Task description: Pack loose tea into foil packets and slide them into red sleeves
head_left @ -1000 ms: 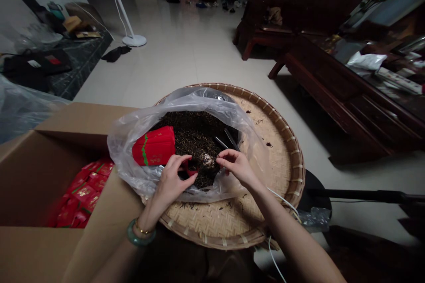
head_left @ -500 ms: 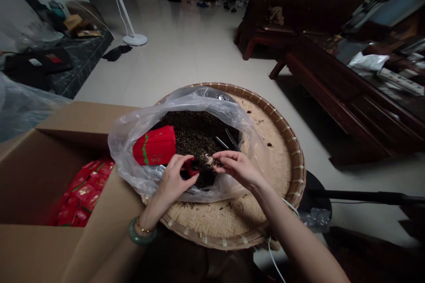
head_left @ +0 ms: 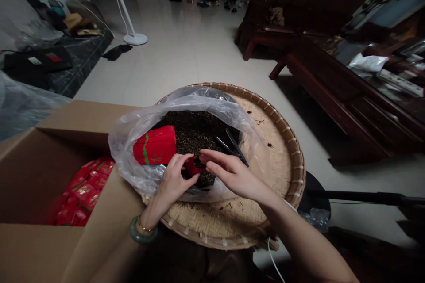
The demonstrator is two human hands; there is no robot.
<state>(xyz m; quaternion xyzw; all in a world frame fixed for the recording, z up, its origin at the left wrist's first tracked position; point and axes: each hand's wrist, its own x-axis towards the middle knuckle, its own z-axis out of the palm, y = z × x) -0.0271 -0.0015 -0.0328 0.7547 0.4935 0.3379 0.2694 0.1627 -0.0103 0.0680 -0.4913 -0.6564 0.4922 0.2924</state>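
Note:
My left hand (head_left: 177,172) holds a small red packet (head_left: 192,166) upright, thumb and fingers curved around it, with its dark mouth facing up. Close over that mouth is my right hand (head_left: 229,170), its fingers stretched forward and the thumb a little apart. Anything small at its fingertips is hidden. Both hands are over a clear plastic bag (head_left: 119,135) of dark loose tea leaves (head_left: 195,135). A stack of flat red packets (head_left: 155,145) with a green stripe lies on the tea at the left. Dark tongs, or a similar two-armed tool (head_left: 235,146), rest at the right side.
The bag stands on a round woven bamboo tray (head_left: 285,141) with scattered leaves. At the left, an open cardboard box (head_left: 109,225) contains many red packets (head_left: 84,194). A dark wooden table (head_left: 348,101) stands at the right, and a white lamp stand (head_left: 134,39) on the floor beyond.
My right hand has moved left from the tea to the packet's mouth, its fingers now straighter. The packet in my left hand stands more upright and shows more red.

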